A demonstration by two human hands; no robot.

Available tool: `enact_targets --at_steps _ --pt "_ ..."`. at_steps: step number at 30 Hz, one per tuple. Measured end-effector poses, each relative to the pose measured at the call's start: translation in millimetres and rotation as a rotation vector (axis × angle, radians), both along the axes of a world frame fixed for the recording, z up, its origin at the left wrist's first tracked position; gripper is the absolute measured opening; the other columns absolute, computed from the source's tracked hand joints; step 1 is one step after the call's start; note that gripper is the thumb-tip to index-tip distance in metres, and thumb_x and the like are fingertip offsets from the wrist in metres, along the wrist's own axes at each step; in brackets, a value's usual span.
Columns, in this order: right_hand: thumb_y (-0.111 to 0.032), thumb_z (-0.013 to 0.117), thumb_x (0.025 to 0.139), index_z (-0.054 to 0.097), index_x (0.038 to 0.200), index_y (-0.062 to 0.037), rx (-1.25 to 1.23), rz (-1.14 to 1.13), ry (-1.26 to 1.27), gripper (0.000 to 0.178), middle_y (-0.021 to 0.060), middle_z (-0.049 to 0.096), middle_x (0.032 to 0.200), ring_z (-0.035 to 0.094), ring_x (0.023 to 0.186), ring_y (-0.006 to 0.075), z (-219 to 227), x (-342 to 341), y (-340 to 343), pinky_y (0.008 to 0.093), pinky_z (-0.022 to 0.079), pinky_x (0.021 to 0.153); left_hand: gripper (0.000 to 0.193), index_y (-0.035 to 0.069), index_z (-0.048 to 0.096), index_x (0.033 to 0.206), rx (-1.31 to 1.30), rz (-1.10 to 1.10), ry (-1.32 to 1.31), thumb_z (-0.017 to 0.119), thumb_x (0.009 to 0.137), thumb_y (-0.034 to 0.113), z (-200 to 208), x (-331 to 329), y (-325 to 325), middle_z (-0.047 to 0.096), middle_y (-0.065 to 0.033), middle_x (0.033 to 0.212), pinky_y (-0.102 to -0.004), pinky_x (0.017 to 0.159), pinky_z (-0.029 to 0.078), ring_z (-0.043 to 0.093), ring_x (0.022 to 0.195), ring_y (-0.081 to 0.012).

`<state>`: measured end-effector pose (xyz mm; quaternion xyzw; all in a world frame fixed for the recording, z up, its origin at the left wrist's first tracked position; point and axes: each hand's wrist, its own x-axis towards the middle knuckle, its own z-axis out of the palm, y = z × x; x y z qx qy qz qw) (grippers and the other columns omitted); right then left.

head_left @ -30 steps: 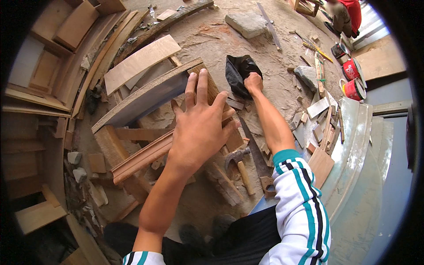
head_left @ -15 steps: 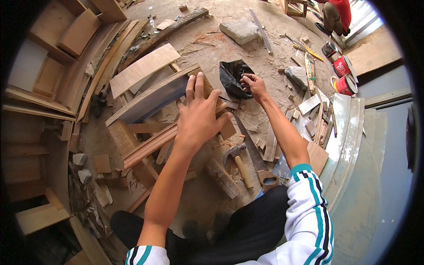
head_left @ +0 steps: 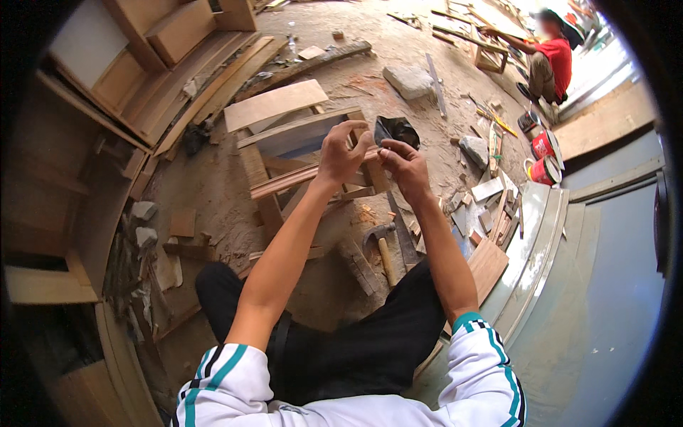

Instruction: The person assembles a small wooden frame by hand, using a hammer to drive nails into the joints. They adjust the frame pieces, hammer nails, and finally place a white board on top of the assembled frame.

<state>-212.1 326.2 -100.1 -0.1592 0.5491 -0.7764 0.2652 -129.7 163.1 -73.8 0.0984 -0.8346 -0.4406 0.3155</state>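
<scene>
Both hands raised over wooden frame (head_left: 299, 178): left hand (head_left: 341, 153) and right hand (head_left: 402, 162), fingers pinched on something too small to identify beside crumpled black plastic bag (head_left: 397, 130). Likely picking out a small piece; next calls for steady placement.

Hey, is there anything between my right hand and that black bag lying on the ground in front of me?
Nothing visible stands between them. Your right hand is raised just below the black bag, fingertips close to it; whether they touch it is unclear. Your left hand is up beside the right one, to its left, not across the gap.
</scene>
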Motion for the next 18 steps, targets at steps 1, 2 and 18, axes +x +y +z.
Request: enact_targets --at_steps 1,2,18 --pt "-0.008 0.068 0.094 0.067 0.116 0.0033 0.02 0.002 0.03 0.025 0.0089 0.072 0.099 0.066 0.083 0.0111 7 13 -5 0.0237 0.054 0.07 0.029 0.004 0.07 0.109 0.09 0.006 0.006 0.071 0.088 0.024 3 9 -6 0.07 -0.0158 0.114 -0.0414 0.101 0.046 0.062 0.116 -0.033" --pt "-0.009 0.068 0.094 0.068 0.116 0.0029 0.037 0.004 0.06 0.025 0.0085 0.072 0.099 0.066 0.083 0.0104 14 28 -12 0.0232 0.053 0.07 0.021 0.006 0.07 0.107 -0.008 0.038 0.02 0.069 0.089 0.018 4 23 -12 0.072 -0.0134 0.11 -0.0419 0.098 0.048 0.064 0.113 -0.0308" --pt "-0.016 0.074 0.09 0.073 0.108 -0.002 0.19 0.142 0.457 0.023 0.0123 0.075 0.096 0.071 0.088 0.0178 28 149 -144 0.0302 0.055 0.077 0.048 -0.002 0.058 0.128 0.704 0.427 -0.04 0.064 0.095 0.033 -46 188 -86 0.066 -0.0116 0.114 -0.0329 0.092 0.048 0.062 0.104 -0.0201"
